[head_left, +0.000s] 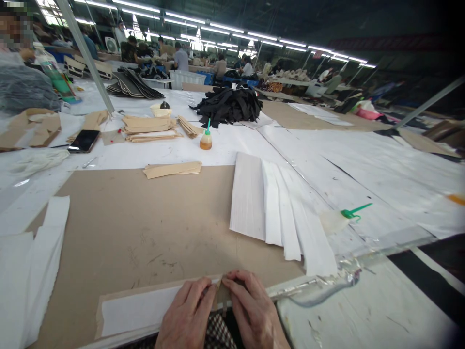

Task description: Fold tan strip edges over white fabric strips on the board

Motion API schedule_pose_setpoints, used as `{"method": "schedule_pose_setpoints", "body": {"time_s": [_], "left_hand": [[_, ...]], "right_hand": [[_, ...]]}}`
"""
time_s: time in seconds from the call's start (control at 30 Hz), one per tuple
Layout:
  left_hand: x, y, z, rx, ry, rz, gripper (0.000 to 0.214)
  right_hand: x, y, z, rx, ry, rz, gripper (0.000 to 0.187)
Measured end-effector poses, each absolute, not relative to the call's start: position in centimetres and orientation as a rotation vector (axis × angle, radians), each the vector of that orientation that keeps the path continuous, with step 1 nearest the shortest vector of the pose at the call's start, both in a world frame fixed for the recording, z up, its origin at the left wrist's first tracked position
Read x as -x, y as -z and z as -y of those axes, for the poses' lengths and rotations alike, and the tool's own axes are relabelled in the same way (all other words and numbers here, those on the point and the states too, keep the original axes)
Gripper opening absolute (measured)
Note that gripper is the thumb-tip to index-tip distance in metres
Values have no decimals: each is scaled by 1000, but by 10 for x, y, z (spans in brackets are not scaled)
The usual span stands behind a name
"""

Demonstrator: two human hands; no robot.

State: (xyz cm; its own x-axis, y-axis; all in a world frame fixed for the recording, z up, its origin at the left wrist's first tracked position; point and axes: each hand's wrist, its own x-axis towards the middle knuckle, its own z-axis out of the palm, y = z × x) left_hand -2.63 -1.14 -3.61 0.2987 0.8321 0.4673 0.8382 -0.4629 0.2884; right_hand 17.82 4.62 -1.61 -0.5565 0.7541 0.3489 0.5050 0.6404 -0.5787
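At the near table edge lies a tan strip (pixel 99 317) with a white inner piece (pixel 140 311) on it, leaving a narrow tan border. Its right part rises between my two hands. My left hand (pixel 191 310) is closed on the strip, thumb and fingers pinching its edge. Close beside it, my right hand (pixel 250 305) pinches the strip's right end, which looks folded up; the fingers hide much of it. Beneath both hands a checked cloth (pixel 219 332) shows. Beyond them on the brown board (pixel 163 218) is a fan of white strips (pixel 281 203).
More white pieces (pixel 49 242) lie at left. Behind are tan strips (pixel 172 168), a glue bottle (pixel 205 140), stacked tan pieces (pixel 148 127), a phone (pixel 84 141) and a black strip pile (pixel 228 104). A green-tipped bottle (pixel 336 219) lies at right. People sit farther back.
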Motion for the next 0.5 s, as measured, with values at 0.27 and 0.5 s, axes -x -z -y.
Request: {"method": "schedule_pose_setpoints", "body": {"time_s": [0.27,0.5], "left_hand": [[26,38,9,2498,927,1606,40],[26,38,10,2469,935,1589,41]], "right_hand": [[-175,8,-53,926,-552,2333,50],[-171,-1,-59,958,-533,2466,48]]}}
